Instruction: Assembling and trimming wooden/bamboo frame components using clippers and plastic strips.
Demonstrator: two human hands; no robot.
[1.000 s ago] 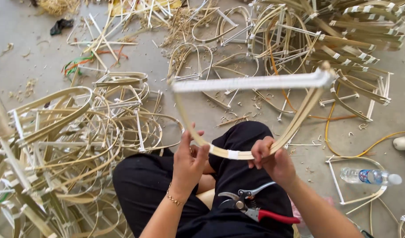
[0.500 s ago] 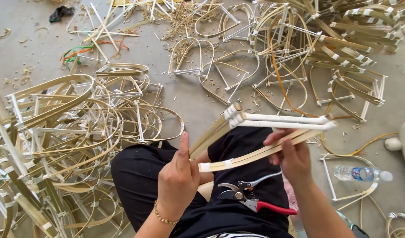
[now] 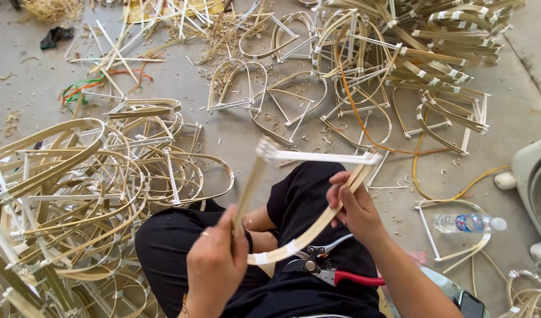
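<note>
Fingers of both hands grip the bamboo frame [image 3: 309, 194] over my lap: left hand [image 3: 214, 265] closed on its near upright strip, right hand [image 3: 356, 206] pinching the curved strip; pruners [image 3: 323, 268] lie just below.
</note>
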